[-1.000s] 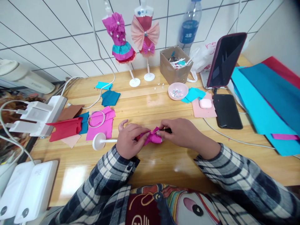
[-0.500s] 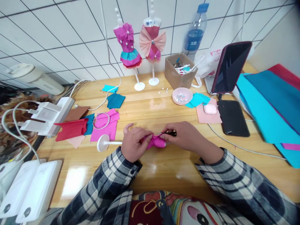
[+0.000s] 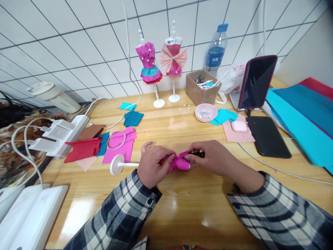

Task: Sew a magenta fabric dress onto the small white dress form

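A miniature dress form lies on its side above the table, its white stand [image 3: 117,164] pointing left. Bright magenta crepe paper [image 3: 180,163] is wrapped around its body, with a bit of red beside my fingers. My left hand [image 3: 154,164] is closed around the form, thumb and forefinger pinching the paper. At the other end, my right hand [image 3: 212,158] pinches the magenta paper's edge between thumb and fingers. A slim black tool [image 3: 199,154] is also tucked in that hand; its tip is hidden, so its kind is unclear.
Two dressed miniature forms [image 3: 149,60] stand at the back. Near them are a cardboard box [image 3: 201,92] and a pink bowl [image 3: 206,113] of small beads. Crepe paper pieces [image 3: 119,149] and a power strip [image 3: 71,133] lie left; phones [image 3: 269,136] and paper sheets [image 3: 293,121] right.
The camera view has shifted, so the scene sits lower and slightly to the right. My right hand has drawn slightly away from my left, still pinching the magenta paper.
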`<action>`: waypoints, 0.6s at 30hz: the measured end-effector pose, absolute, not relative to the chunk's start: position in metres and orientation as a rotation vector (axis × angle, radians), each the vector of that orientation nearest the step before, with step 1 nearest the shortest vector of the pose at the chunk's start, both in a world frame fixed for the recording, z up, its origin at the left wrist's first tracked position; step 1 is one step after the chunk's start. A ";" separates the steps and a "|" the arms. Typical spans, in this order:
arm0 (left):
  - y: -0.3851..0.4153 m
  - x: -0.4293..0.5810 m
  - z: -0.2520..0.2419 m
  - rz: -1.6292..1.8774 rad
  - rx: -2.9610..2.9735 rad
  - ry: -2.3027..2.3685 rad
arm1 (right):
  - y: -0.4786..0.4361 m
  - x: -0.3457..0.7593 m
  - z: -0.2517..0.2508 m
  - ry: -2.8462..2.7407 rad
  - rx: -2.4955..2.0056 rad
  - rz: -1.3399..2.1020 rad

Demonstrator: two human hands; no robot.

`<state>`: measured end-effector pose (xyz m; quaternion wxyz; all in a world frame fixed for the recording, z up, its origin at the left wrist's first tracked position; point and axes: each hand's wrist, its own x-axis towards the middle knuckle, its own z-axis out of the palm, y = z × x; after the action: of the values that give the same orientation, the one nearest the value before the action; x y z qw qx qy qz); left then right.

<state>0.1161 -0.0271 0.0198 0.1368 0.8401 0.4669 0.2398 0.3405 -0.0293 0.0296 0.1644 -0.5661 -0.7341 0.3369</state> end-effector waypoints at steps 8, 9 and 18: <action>-0.026 0.118 0.017 0.738 2.452 1.348 | -0.030 0.337 0.020 -2.061 -1.542 0.922; -0.026 0.118 0.016 0.741 2.455 1.346 | -0.030 0.337 0.019 -2.056 -1.530 0.925; -0.029 0.120 0.017 0.729 2.475 1.340 | -0.030 0.334 0.017 -2.056 -1.488 0.918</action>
<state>0.1198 -0.0287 0.0170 0.1171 0.8454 0.4577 0.2490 0.3336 -0.0302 0.0169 0.2195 -0.5378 -0.7433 0.3319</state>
